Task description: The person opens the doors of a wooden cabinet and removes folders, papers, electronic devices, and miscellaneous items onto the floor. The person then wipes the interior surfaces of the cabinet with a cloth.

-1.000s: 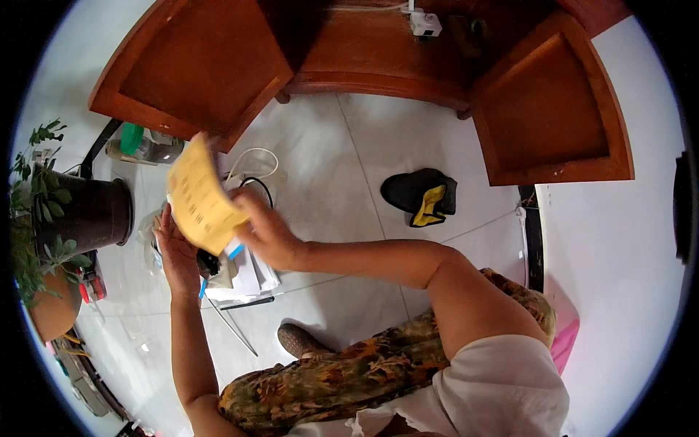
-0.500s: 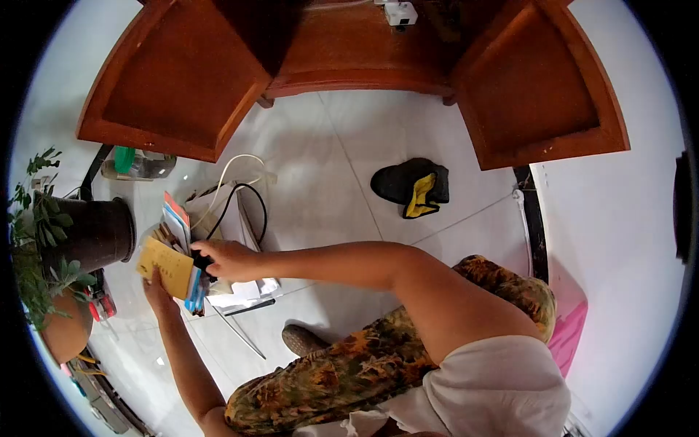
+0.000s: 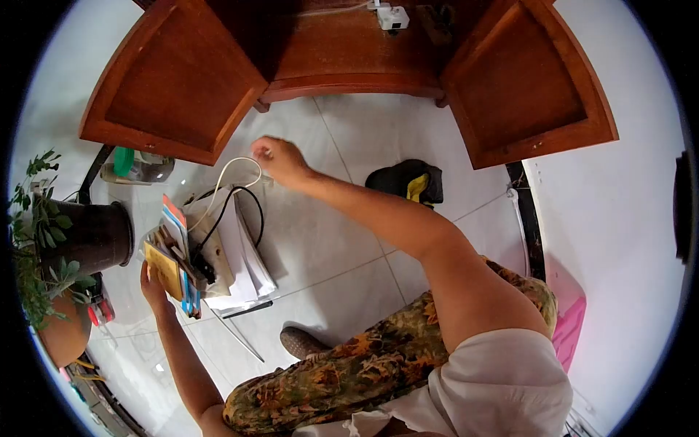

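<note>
Grip of the left hand (image 3: 154,290) lies along the outer edge of a yellow booklet (image 3: 163,269), though whether the fingers close around it cannot be told; the right hand (image 3: 282,162) hangs beyond the paper pile (image 3: 237,247), fingers curled near a white cable (image 3: 231,162), with nothing clearly visible between them, so its hold cannot be told either. Largest of all, the wooden cabinet (image 3: 349,84) stands beyond the paper pile, rigid and probably heavy. The pile itself rests on the floor (image 3: 335,247); as white sheets it should be fairly weighty as one load yet prone to fanning and sliding, so two hands at opposite edges would suit it best. Just left of the pile, a bundle of folders and booklets (image 3: 173,213) stands tilted, likely light and bendy, with covers that could slip past one another; a squeeze across its thickness, low down, should keep it together. Also left of the pile, on the outer side, the yellow booklet looks thin and light: a pinch at the edge, thumb on the cover, ought to do. Over the pile runs a black cable (image 3: 261,217), probably pliant and best lifted by a gathered loop.
</note>
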The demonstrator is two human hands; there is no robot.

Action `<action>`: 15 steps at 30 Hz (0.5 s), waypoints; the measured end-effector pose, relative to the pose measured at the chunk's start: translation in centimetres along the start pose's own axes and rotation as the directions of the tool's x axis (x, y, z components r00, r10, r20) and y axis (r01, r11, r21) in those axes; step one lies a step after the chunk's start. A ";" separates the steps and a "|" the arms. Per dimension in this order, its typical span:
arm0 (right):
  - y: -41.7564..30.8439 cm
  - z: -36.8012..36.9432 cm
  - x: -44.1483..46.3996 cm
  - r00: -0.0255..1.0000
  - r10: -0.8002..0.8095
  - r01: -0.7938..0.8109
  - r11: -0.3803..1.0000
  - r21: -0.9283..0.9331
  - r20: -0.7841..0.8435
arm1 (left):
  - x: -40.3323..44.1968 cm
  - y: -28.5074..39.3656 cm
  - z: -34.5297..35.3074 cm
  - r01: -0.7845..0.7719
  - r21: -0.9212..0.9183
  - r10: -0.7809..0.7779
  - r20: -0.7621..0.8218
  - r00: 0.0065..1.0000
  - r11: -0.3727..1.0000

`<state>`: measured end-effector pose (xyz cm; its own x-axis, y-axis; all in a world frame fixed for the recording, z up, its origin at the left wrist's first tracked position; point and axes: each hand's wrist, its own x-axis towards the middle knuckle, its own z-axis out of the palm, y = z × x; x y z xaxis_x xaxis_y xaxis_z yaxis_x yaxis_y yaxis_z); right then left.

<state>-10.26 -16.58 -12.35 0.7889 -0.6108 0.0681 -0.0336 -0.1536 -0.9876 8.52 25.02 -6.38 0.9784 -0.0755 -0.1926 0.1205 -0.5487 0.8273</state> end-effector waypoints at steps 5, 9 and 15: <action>2.6 -4.5 3.7 0.976 -0.007 -0.005 0.999 -0.053 -0.216 | -1.9 3.0 2.4 -0.353 0.534 0.440 -0.041 0.897 0.768; 5.6 -9.8 7.1 0.925 -0.017 -0.133 0.922 -0.364 -0.381 | -6.5 8.6 7.9 -0.656 0.690 0.784 0.209 0.584 0.306; 6.5 -21.5 10.7 0.797 -0.145 -0.430 0.545 -0.720 -0.586 | -10.8 11.7 17.2 -0.842 0.533 0.602 0.644 0.471 0.089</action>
<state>-15.22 -40.86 -14.94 0.2744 -0.9198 0.2805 -0.7990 -0.3804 -0.4658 -3.48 5.10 -3.68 0.4254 -0.9025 0.0673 -0.9023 -0.4287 -0.0456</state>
